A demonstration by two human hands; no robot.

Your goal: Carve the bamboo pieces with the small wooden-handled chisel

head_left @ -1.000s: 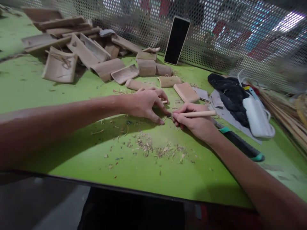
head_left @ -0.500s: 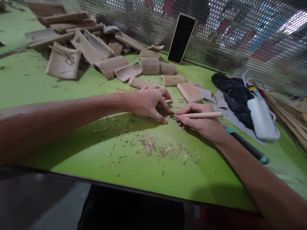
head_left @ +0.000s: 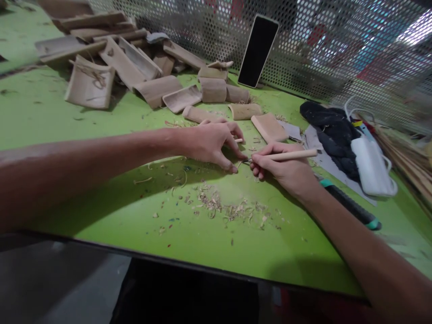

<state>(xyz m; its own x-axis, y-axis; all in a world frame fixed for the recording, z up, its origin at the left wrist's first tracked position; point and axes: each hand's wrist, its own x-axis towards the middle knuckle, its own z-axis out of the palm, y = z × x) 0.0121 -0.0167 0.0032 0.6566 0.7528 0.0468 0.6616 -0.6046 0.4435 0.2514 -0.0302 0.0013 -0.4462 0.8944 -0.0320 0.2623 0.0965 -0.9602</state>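
Note:
My right hand point(head_left: 286, 168) grips a carving knife point(head_left: 299, 155) like a pen. Its round pale wooden handle points right, and its small dark metal tip lies close to my left fingertips. My left hand point(head_left: 214, 141) arches low over the table, thumb and index finger pinching a thin pale bamboo strip point(head_left: 240, 164) beside the knife tip. A short pale stick end point(head_left: 239, 140) shows between the left fingers; the rest of it is hidden under the hand. Curled shavings point(head_left: 232, 210) are scattered on the green table point(head_left: 202, 252) below both hands.
Curved bamboo pieces point(head_left: 157, 90) are heaped at the back left. A phone point(head_left: 258, 51) leans against the perforated metal screen point(head_left: 324, 58). On the right lie a black cloth item point(head_left: 332, 135), a white plastic object point(head_left: 370, 166), a black-and-teal handle point(head_left: 351, 204) and long strips point(head_left: 405, 166).
The knife handle is tilted slightly more upward at its right end, and the right fingers have shifted a little. The left hand keeps its pose. The whole view has shifted slightly.

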